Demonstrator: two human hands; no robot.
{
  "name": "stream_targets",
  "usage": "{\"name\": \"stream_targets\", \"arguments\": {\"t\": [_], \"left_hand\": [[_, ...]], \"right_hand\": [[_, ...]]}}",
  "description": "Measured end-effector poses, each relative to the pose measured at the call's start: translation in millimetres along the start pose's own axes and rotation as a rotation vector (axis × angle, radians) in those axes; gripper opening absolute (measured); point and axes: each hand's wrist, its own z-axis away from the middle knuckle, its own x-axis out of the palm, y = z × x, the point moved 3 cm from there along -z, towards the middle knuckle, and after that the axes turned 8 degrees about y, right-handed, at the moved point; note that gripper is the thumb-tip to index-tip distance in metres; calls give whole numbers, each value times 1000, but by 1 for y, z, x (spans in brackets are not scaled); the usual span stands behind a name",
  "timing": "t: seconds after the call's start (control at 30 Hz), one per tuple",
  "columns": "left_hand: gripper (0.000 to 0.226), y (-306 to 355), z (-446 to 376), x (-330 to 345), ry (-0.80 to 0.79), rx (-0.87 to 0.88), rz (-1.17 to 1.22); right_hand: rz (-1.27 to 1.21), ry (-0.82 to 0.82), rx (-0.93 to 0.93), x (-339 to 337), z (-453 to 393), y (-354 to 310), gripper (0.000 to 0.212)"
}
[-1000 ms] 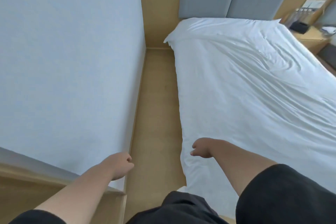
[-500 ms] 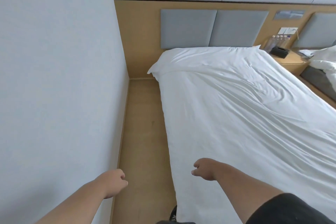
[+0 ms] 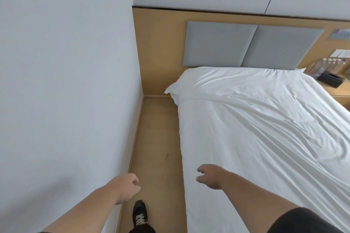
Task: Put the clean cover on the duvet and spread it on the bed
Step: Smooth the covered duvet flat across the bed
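A white covered duvet (image 3: 255,138) lies spread over the bed, with diagonal wrinkles across it and its far left corner sticking out past the mattress near the headboard. My right hand (image 3: 209,176) hovers at the duvet's left edge with loosely curled fingers and holds nothing. My left hand (image 3: 126,185) hangs over the floor strip beside the wall, fingers loosely curled, holding nothing.
A narrow wooden floor strip (image 3: 157,147) runs between the pale wall (image 3: 66,100) and the bed. My black shoe (image 3: 140,213) stands on it. Grey headboard pads (image 3: 250,45) sit behind the bed. A nightstand (image 3: 339,92) with a black box (image 3: 330,79) and bottles is at right.
I have walked forward along the strip toward the headboard and the view has lifted. My right hand's fingers have loosened from a fist. The duvet has not moved.
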Motion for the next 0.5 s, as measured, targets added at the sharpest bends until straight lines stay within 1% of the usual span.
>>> {"name": "stream_targets", "arguments": {"t": [0.07,0.2,0.33,0.37,0.43,0.47,0.5], "left_hand": [[33,0,-51,-25,-21,34,-30],[15,15,-151,-84,-74,77,-101],[5,53,-227,-140,-147,129,-209],[7,65,-248,-154,-163,151,-239],[11,93,-288,-178,-182,186,-279],[10,108,-310,-187,-186,198,-286],[9,121,-333,-197,-188,219,-290]], "right_hand": [[-23,18,17,-18,-37,-14,58],[-117,38,105,-54,-100,-25,54],[-241,63,188,-96,-142,-23,49],[-267,73,202,-107,-151,-21,45],[-294,72,244,-126,-175,-11,26],[-303,73,273,-137,-190,-3,28],[-293,76,307,-148,-205,4,38]]}}
